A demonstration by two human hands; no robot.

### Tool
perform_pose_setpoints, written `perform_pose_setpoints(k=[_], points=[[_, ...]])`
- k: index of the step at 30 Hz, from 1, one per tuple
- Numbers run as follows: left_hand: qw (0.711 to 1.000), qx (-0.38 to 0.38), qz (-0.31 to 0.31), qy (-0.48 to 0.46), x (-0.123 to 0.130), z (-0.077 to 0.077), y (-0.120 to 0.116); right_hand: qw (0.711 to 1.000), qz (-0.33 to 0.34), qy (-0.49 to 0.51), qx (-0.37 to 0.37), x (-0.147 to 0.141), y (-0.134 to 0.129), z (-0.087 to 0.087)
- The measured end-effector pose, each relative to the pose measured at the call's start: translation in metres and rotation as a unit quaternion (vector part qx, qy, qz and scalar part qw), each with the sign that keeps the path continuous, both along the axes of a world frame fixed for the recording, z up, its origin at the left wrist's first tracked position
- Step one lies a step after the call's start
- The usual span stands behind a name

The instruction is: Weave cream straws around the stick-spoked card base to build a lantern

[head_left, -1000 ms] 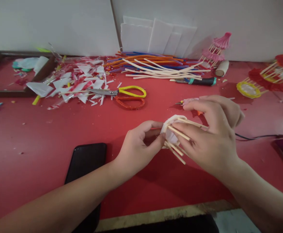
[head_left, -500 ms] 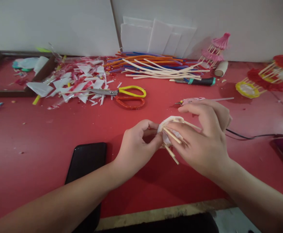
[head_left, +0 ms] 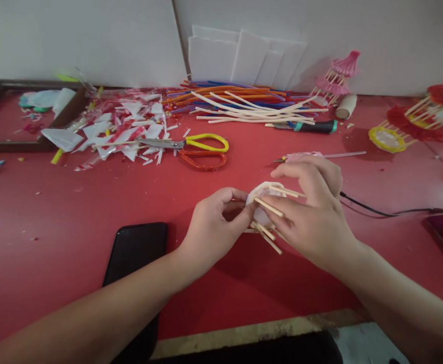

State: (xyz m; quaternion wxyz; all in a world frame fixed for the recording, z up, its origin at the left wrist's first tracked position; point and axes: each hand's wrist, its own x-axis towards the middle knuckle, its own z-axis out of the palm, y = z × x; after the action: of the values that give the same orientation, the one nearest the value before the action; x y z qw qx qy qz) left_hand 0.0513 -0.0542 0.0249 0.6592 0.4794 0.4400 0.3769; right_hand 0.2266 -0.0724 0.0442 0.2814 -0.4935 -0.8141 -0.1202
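Between my hands, above the table, is a small round white craft piece (head_left: pixel 264 216) with several thin pale sticks standing out from it towards me. My left hand (head_left: pixel 218 218) grips its left rim between thumb and fingers. At the other side, my right hand (head_left: pixel 309 207) pinches one of the pale sticks (head_left: pixel 270 207) by the piece, its thumb and forefinger together and the other fingers curled above. Part of the piece is hidden behind the fingers. Just beyond my right hand lies a pink glue gun (head_left: pixel 301 156) with a glue stick in its back.
Yellow-and-red-handled scissors (head_left: pixel 202 146) lie beside plastic and paper scraps (head_left: pixel 126 124). Behind are coloured and pale sticks (head_left: pixel 252 108) and a cutter knife (head_left: pixel 316 126). A black phone (head_left: pixel 136 253) lies near my left forearm; red-yellow (head_left: pixel 407 126) and pink stick models (head_left: pixel 337 76) stand right.
My right hand has shifted slightly left and its raised fingers have come in closer. The white piece has turned a little, so more sticks show. My left hand stays about where it was.
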Motion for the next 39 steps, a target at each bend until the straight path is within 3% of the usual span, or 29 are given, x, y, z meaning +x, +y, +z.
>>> perform_pose_setpoints(k=[8,11,14,18,23,31,34,39], points=[[0.994,0.054,0.022,0.093,-0.003,0.0,0.002,0.997,0.065,0.032,-0.021,0.005,0.001,0.004],[0.985,0.105,0.019,0.133,-0.005,0.002,0.003,0.986,0.102,0.133,0.006,0.012,0.0,0.019],[0.961,0.19,0.029,0.2,-0.008,0.004,0.002,0.98,0.092,0.177,0.004,0.016,0.003,0.039],[0.919,0.3,0.036,0.255,-0.01,0.003,-0.001,0.979,0.165,0.046,-0.113,0.009,0.01,0.057],[0.901,0.349,0.04,0.255,-0.013,-0.001,-0.003,0.957,0.185,-0.097,-0.202,-0.006,0.02,0.064],[0.911,0.321,0.034,0.257,-0.012,0.001,-0.006,0.941,0.171,-0.073,-0.283,-0.016,0.027,0.066],[0.919,0.288,0.034,0.268,-0.011,0.002,-0.005,0.95,0.173,-0.06,-0.252,-0.019,0.029,0.063],[0.973,0.173,0.037,0.15,-0.008,0.002,-0.001,0.985,0.108,0.043,-0.13,-0.016,0.037,0.073]])
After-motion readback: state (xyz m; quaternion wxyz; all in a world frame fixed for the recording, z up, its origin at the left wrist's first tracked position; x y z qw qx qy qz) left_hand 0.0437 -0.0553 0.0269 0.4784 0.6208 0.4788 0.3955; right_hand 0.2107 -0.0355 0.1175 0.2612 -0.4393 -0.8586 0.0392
